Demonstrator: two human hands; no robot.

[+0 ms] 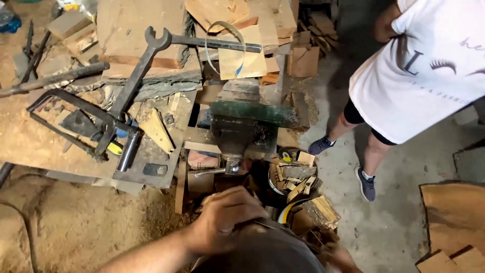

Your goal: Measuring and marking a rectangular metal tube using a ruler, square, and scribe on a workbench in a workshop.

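While the left hand (222,222) closed over a dark rounded object (262,250) below the vise (242,132), it looked heavy, rigid; right hand's (339,257) grip unclear.

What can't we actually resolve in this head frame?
- Left hand: its grip is unclear; the dark rounded thing under it is blurred and cut by the bottom edge.
- Right hand: only a blurred sliver at the bottom edge.
- Bench vise: jaw contents lost in shadow.
- Bystander: cropped by the top and right edges.
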